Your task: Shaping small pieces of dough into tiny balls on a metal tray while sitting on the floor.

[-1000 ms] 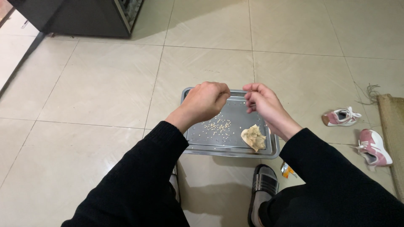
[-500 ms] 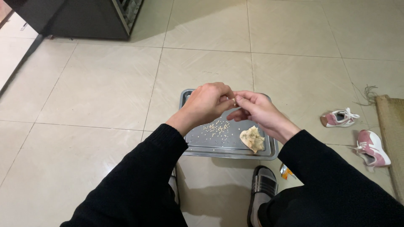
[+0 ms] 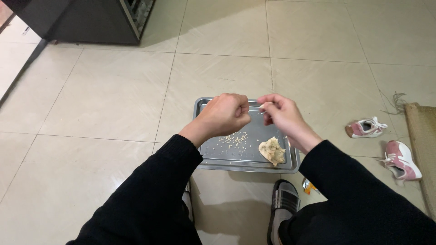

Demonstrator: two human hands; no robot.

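At the far left a dark cabinet stands on the pale tiled floor, its lower edge meeting the tiles. Coming right, a black sleeve runs up from the near edge to the left hand, which is curled into a loose fist above the steel tray; its grip is closed, fingers folded in against the thumb, though what sits inside is too small to make out. The tray lies flat on the floor, rectangular with a raised rim. On its bed, just below the left hand, is a scatter of small pale seeds. To the right of them, near the tray's near right corner, lies a crumpled beige husk-like lump, apart from the seeds. Above the tray's right half hovers the right hand, its thumb and fingertips pinched together on a tiny pale bit that I cannot identify; the two hands are close but not touching. Nearer, below the tray, a foot in a striped grey sandal rests on the tiles, with a small orange scrap just beside it. Farther right two pink and white shoes lie on the floor, one farther, one nearer, next to the frayed edge of a tan mat.
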